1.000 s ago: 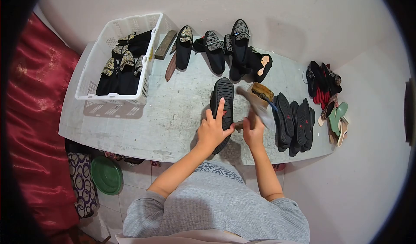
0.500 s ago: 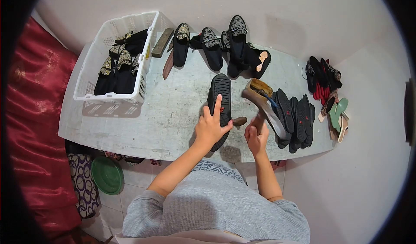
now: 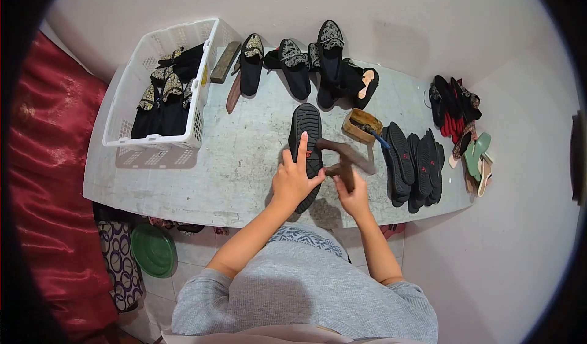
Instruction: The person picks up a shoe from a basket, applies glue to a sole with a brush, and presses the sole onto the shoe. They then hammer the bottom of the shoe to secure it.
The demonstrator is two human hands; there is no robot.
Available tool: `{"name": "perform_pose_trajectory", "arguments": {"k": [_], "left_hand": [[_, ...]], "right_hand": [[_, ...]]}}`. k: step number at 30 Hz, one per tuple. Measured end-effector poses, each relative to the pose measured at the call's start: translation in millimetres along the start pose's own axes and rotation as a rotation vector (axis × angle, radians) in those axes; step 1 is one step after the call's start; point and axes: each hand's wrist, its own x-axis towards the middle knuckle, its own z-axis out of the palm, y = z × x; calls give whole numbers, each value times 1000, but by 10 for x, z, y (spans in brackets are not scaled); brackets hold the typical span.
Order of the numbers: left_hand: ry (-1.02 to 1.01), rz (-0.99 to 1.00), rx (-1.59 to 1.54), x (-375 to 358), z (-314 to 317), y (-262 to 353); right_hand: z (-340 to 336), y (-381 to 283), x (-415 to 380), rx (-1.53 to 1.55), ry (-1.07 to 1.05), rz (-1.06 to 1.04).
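A black shoe [image 3: 307, 121] lies sole up on the grey table [image 3: 244, 179], toe pointing away from me. My left hand [image 3: 292, 177] presses on its sole, index finger stretched along the middle and thumb at the right edge. My right hand [image 3: 353, 196] is closed round the handle of a hammer [image 3: 348, 152], which is blurred by motion; its head is beside the right edge of the sole. Behind the hammer stands a small wooden box [image 3: 362, 125] with a blue-handled brush [image 3: 380, 137] in it.
Several black soles [image 3: 422, 166] stand at the right. A white basket [image 3: 211, 50] of shoes is at the left. Patterned black shoes [image 3: 295, 69] and a wooden block [image 3: 225, 62] line the back. Green and red-black shoes [image 3: 475, 154] lie far right.
The hammer in my right hand has swung left and down, from above the black soles to the shoe's right edge. My left hand stays on the sole.
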Motion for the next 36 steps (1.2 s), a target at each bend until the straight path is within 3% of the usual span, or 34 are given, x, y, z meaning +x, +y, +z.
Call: {"name": "perform_pose_trajectory", "arguments": {"k": [1,4,5,7,9,11,14,17,18,23,25,27,29,30,31,33,34,36], "left_hand": [[-9,-8,-6,-16,0,-3],[61,28,13,-18,67,-15],[58,25,11,-33,76,-19],[57,36,2,-20,73,-36],[54,31,-8,-8,68,-34],[48,26,-18,-6,68,-33],[30,9,-2,-19,62,-32],[28,4,13,-13,51,-24],[22,1,-21,-6,67,-40],[32,4,-63,-2,20,-26],[-37,-20,-34,-3,-48,19],[-36,-15,-40,-6,-34,10],[-53,-21,-35,4,-27,5],[-51,-23,-34,10,-26,4],[-36,-14,-39,-2,-25,4],[-24,-4,-43,-10,-28,-13],[-17,-1,-51,-10,-20,-19],[-13,12,-63,-9,-14,-15]], "right_hand": [[-39,-111,-15,114,-15,181],[-37,-279,68,381,114,124],[-19,-217,75,379,112,127],[48,-127,159,194,93,-79],[19,-202,304,-81,-66,73],[-78,-462,412,-17,-29,180],[-20,-312,404,198,108,98],[72,-282,455,-40,72,-34],[56,-365,505,-236,-17,48],[44,-488,531,-47,-57,86],[158,-392,476,15,80,-114],[153,-423,470,-13,43,-57],[122,-524,527,69,-106,299],[112,-511,505,115,-76,308],[120,-384,445,81,-24,229],[142,-334,368,357,63,48],[153,-306,338,357,64,50],[159,-316,313,-38,86,-20]]}}
